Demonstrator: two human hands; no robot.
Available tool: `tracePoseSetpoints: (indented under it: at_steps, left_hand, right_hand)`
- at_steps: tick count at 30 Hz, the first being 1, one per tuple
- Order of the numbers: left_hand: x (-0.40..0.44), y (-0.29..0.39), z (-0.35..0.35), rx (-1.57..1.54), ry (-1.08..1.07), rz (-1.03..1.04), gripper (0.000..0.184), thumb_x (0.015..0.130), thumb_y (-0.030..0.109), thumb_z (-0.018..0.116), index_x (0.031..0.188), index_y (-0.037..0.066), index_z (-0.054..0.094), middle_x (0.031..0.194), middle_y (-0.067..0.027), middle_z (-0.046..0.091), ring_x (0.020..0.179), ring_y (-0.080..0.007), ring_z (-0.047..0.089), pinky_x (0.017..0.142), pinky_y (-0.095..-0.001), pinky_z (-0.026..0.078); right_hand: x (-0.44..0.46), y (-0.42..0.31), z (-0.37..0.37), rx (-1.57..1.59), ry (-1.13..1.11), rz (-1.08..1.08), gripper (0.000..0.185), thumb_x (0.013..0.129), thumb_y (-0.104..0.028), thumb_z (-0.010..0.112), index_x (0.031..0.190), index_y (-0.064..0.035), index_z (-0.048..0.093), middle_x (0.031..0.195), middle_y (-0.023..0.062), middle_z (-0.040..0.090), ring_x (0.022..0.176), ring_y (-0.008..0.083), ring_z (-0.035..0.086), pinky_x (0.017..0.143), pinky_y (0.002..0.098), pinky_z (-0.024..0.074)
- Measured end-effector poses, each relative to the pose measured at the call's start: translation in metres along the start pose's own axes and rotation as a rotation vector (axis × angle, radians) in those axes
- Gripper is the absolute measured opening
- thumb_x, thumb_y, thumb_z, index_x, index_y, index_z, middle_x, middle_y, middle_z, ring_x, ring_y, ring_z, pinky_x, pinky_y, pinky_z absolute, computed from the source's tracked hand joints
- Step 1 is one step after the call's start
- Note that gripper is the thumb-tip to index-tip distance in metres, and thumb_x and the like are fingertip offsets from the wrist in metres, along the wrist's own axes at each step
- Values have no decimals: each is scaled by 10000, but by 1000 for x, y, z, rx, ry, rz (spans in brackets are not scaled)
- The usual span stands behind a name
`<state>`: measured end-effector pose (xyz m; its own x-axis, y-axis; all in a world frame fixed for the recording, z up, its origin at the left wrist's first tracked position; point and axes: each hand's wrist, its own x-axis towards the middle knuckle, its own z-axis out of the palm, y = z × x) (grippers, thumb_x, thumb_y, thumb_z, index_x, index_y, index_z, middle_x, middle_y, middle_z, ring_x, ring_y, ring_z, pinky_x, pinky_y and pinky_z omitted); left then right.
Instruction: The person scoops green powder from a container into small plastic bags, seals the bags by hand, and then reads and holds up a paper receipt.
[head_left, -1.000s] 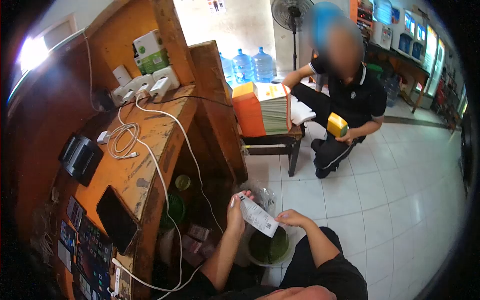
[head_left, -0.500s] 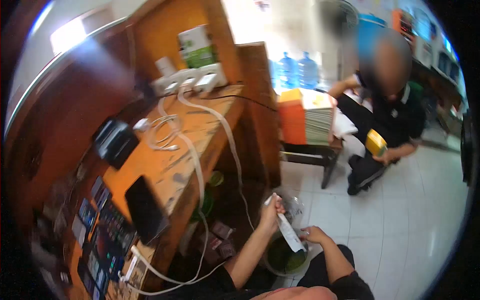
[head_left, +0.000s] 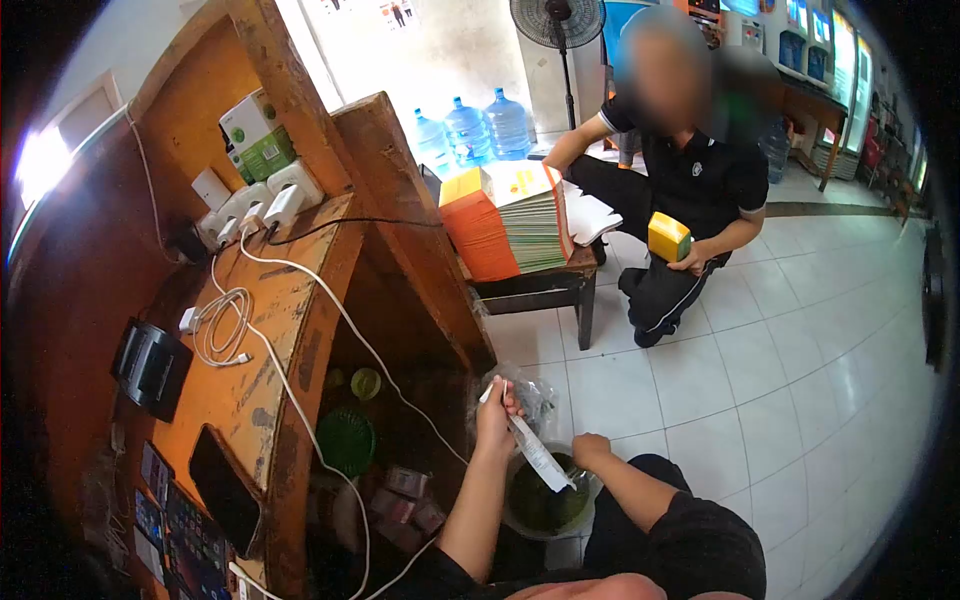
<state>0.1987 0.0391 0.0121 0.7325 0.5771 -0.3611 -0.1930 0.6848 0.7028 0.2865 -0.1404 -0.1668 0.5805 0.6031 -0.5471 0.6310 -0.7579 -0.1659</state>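
My left hand (head_left: 497, 412) is wrapped round the upper end of a long, narrow white strip (head_left: 540, 460), paper or a flat wrapper. The strip slants down to the right, its lower end over a round tub (head_left: 508, 522) with green contents that I cannot make out. My right hand (head_left: 592, 450) is closed at the tub's right rim; what it holds, if anything, is hidden. A clear plastic bag (head_left: 538, 400) lies crumpled just beyond my left hand.
At left stands a worn wooden desk (head_left: 262, 370) with phones, a coiled white cable (head_left: 228, 325) and a power strip (head_left: 262, 205). Small packs (head_left: 408, 482) lie beneath it. Ahead, a low bench (head_left: 535, 290) bears stacked booklets (head_left: 535, 225). A person (head_left: 700, 180) crouches beside it, holding a yellow box (head_left: 669, 238).
My view has turned right, so the scene sits further left. My right hand's fingers have curled in at the tub's rim. The white strip remains in my left hand, angled over the tub.
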Motion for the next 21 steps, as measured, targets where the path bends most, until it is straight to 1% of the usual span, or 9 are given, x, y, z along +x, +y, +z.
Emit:
tracePoseSetpoints:
  at_steps: [4, 7, 9, 11, 13, 16, 18, 20, 21]
  left_hand:
    - [1, -3, 13, -36, 57, -48, 262, 1049, 378, 613, 1021, 117, 609, 702, 45, 474, 625, -108, 462, 632, -309, 439]
    - [-1, -1, 22, -126, 62, -101, 260, 1049, 377, 613, 1043, 117, 618, 704, 47, 475, 631, -115, 465, 650, -315, 443]
    - [-1, 0, 23, -143, 69, -96, 255, 1052, 371, 609, 1045, 116, 626, 691, 50, 466, 624, -119, 462, 663, -316, 446]
    - [3, -4, 13, -107, -68, -86, 252, 1055, 363, 605, 1041, 113, 634, 668, 50, 449, 618, -119, 464, 656, -320, 444]
    - [4, -4, 13, -53, -55, -93, 274, 1056, 369, 604, 1049, 98, 644, 652, 55, 431, 619, -113, 471, 634, -299, 423]
    - [-1, -5, 28, 58, -10, -8, 319, 1084, 323, 563, 1074, 20, 662, 654, 51, 443, 607, -99, 448, 593, -251, 372]
    - [9, -19, 22, 243, 5, 13, 352, 1089, 350, 539, 1054, 49, 717, 624, 48, 461, 601, -86, 443, 593, -256, 381]
    - [20, -32, 28, 390, 36, 24, 379, 1086, 399, 519, 1067, 97, 747, 620, 43, 489, 607, -73, 472, 585, -258, 403]
    - [20, -36, 31, 318, 83, 49, 379, 1086, 399, 519, 1067, 97, 747, 620, 43, 489, 607, -73, 472, 585, -258, 403]
  right_hand:
    - [-4, 2, 1, 12, 47, -31, 220, 889, -221, 677, 1020, -87, 791, 1061, 168, 769, 994, 350, 750, 839, 485, 597]
    - [8, 12, 2, 82, 219, 29, 195, 869, -240, 717, 964, -88, 793, 1014, 150, 774, 960, 355, 753, 826, 483, 595]
    - [6, 18, -4, 122, 343, 105, 185, 825, -145, 702, 964, -67, 795, 963, 155, 775, 943, 348, 757, 795, 462, 598]
    - [8, 21, -12, 112, 368, 138, 169, 828, -142, 701, 946, -68, 797, 958, 161, 772, 933, 350, 756, 787, 465, 596]
    - [8, 21, -11, 89, 361, 181, 155, 831, -138, 700, 928, -69, 798, 953, 167, 769, 923, 353, 755, 779, 467, 595]
    - [16, 11, 10, 107, 278, 181, 284, 898, -175, 649, 1128, -33, 734, 952, 193, 759, 915, 370, 749, 783, 490, 594]
    - [11, -4, 21, 178, 234, 55, 427, 993, -232, 533, 1347, -3, 602, 985, 224, 748, 904, 409, 738, 774, 530, 587]
    - [-43, -51, -44, 268, 23, -25, 465, 1056, -304, 432, 1378, 6, 560, 1079, 227, 732, 959, 407, 715, 830, 511, 577]
    - [-91, -49, -36, 188, 3, -59, 465, 1056, -304, 432, 1378, 6, 560, 1079, 227, 732, 959, 407, 715, 830, 511, 577]
